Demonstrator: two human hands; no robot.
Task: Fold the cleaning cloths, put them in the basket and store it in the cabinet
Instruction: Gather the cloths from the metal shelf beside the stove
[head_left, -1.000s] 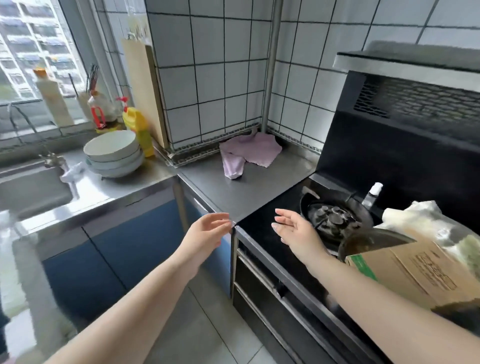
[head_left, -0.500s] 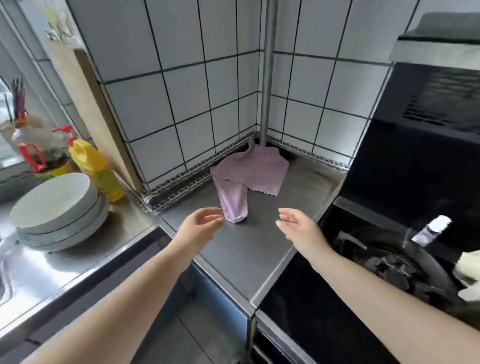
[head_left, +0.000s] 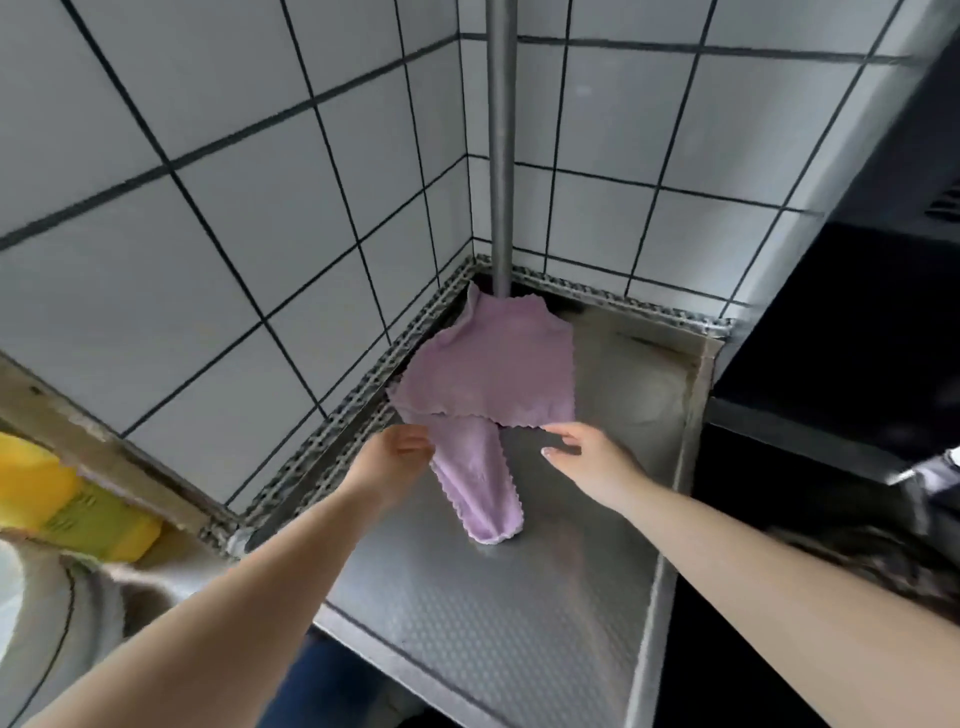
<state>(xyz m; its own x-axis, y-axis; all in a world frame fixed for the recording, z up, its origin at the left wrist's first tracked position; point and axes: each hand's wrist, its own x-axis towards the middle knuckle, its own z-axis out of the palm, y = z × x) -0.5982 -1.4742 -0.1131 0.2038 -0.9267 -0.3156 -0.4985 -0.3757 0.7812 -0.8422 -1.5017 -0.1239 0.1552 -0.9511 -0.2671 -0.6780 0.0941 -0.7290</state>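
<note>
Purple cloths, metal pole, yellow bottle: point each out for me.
purple cloths (head_left: 493, 374): head view, middle of the flat upper cloth.
metal pole (head_left: 501, 156): head view, mid-shaft in the tiled corner.
yellow bottle (head_left: 62, 499): head view, its body at the left edge.

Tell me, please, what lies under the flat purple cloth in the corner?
A second purple cloth pokes out from under the flat purple cloth; its far end and the steel counter beneath are covered.

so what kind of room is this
Most likely a home kitchen: a steel counter set in a corner of white wall tiles, a black cooker to the right, and a yellow bottle at the left. A purple cloth lies on the counter.
</note>
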